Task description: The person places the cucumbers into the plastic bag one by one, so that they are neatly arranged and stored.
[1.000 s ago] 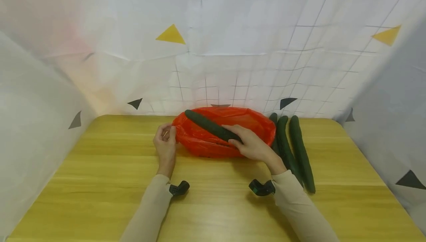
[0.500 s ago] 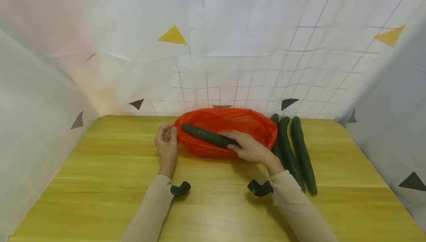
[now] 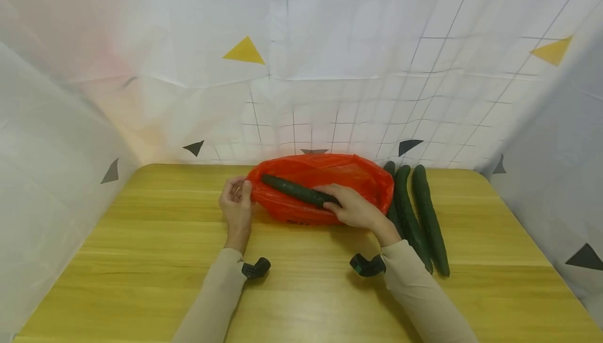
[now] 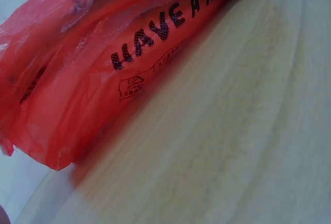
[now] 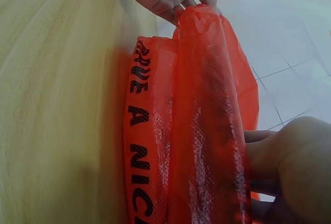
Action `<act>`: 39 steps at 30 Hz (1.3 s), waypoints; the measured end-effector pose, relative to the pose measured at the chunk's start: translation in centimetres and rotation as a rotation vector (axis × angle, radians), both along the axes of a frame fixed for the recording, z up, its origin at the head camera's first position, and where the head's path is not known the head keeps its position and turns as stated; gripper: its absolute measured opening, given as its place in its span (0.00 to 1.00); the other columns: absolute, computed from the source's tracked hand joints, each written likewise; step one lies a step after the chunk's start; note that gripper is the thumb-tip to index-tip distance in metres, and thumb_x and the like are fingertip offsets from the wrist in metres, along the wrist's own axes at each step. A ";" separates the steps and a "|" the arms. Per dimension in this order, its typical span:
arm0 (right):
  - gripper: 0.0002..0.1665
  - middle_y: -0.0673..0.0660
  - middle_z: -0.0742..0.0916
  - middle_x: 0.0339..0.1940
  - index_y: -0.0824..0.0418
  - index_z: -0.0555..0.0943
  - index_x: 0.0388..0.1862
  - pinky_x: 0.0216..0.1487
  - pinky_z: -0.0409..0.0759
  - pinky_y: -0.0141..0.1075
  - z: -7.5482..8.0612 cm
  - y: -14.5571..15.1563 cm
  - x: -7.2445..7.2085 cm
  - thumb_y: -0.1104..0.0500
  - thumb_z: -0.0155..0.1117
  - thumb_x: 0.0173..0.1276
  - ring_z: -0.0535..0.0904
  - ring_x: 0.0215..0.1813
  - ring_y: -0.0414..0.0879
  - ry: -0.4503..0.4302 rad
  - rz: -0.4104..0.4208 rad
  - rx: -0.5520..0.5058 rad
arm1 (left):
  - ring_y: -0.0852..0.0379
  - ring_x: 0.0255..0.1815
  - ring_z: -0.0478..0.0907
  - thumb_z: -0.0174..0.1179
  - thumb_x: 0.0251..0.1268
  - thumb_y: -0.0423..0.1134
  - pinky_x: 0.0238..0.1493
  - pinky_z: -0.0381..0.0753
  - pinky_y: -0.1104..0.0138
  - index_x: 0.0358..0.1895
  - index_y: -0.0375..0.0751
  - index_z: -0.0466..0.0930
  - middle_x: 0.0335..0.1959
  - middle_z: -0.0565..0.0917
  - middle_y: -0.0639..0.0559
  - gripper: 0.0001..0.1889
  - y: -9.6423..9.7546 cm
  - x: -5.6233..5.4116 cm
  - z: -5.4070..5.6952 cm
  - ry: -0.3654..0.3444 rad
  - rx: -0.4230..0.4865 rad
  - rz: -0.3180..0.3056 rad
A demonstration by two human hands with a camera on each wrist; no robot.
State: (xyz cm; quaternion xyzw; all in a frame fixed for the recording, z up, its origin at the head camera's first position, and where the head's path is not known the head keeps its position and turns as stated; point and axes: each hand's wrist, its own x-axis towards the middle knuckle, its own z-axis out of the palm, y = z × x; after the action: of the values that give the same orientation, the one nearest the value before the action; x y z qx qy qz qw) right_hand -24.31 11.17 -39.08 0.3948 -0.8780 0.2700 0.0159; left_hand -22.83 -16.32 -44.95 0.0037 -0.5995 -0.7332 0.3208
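Red bag (image 3: 278, 207) sat mouth open at the 12 o'clock side of the wooden table (image 3: 306, 301). Three loose cucumbers (image 3: 431, 217) lay side by side on the tabletop, just beside the bag's 3 o'clock end, closest one partly hidden. Held cucumber (image 3: 299, 190) slanted from 10 to 4 o'clock in the bag's mouth; dark shape showed through the red plastic in the right wrist view. Right hand (image 3: 355, 207): fingers curled around the cucumber's 4 o'clock end. Left hand (image 3: 237, 206): thumb and fingers pinched on the bag's rim at 9 o'clock. Black cameras (image 3: 256, 268) sat at both cuffs. Black print (image 4: 147, 35) on the bag's 6 o'clock side read "HAVE A NICE", remainder unclear.
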 end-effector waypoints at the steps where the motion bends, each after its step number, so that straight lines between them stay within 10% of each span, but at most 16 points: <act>1: 0.25 0.57 0.81 0.58 0.60 0.73 0.62 0.63 0.71 0.48 -0.1 0.0 -0.1 0.63 0.61 0.65 0.76 0.59 0.52 -0.002 0.003 0.004 | 0.61 0.24 0.75 0.61 0.63 0.40 0.21 0.76 0.72 0.46 0.31 0.75 0.32 0.79 0.53 0.16 0.0 0.0 0.0 -0.001 -0.004 0.000; 39: 0.25 0.53 0.80 0.60 0.57 0.73 0.63 0.66 0.69 0.47 -1.0 0.1 -0.4 0.64 0.58 0.66 0.74 0.62 0.49 -0.073 0.173 0.092 | 0.61 0.34 0.77 0.59 0.63 0.33 0.37 0.78 0.76 0.45 0.27 0.77 0.34 0.80 0.54 0.12 0.5 1.4 2.2 -0.050 -0.035 0.091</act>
State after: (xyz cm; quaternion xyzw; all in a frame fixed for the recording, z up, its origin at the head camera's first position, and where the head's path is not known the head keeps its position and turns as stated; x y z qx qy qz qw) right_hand -24.69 11.26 -40.08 0.4596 -0.8520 0.2441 -0.0574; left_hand -21.39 -15.84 -42.74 0.0435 -0.6191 -0.7072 0.3387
